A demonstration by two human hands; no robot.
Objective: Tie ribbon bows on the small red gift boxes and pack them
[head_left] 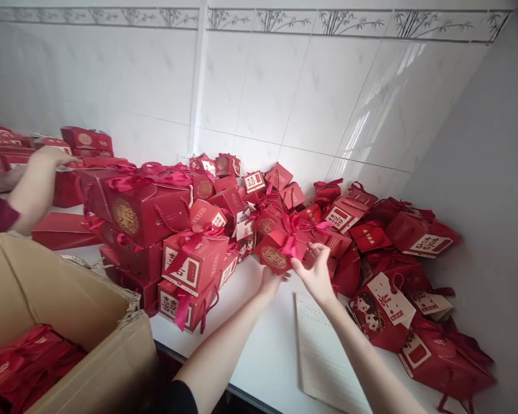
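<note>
In the head view, the red gift box [274,257] is held up between the two hands. The left hand [273,280] has it from below, its fingers closed under the base; the right hand [317,269] holds its near right edge, thumb in front by the ribbon [292,246] and fingers bent behind. Whether that thumb pinches ribbon or card, I cannot tell

This box looks folded shut with a bow on top, so its making-up seems finished or nearly so. Left of the hands, the stacked boxes [140,215] look closed and ribboned too, set in fairly neat tiers. Beyond the hands and to their right, the heaped boxes [451,359] lie at all angles, which I judge to be the part yet unsorted. Near the left forearm, the open carton [127,345] already has red boxes [26,368] inside; its full depth is hidden. Between the forearms, a notebook [330,359] with writing lies on the white table [263,351]. Far left of the hands, another person's hand [52,156] reaches over more boxes
</note>
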